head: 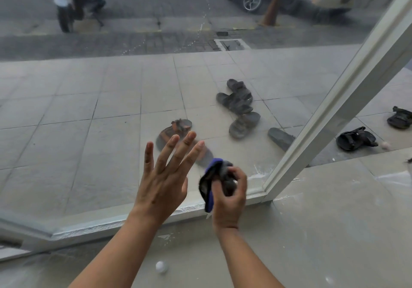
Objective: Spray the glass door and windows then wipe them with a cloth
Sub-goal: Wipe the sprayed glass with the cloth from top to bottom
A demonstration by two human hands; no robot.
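A large hazy glass pane (pixel 89 109) fills most of the view, set in a white frame (pixel 347 100) that runs up on the right. My right hand (pixel 229 194) grips a crumpled dark grey and blue cloth (pixel 211 183) close to the lower part of the glass. My left hand (pixel 162 176) is held up beside it with fingers spread and straight, holding nothing, just in front of the pane. No spray bottle is in view.
Outside on the tiled pavement lie several sandals (pixel 238 102). Parked motorbikes (pixel 71 0) and an orange cone (pixel 272 4) stand by the road. A small white ball (pixel 161 266) rests on the inside floor near the white bottom sill (pixel 89 227).
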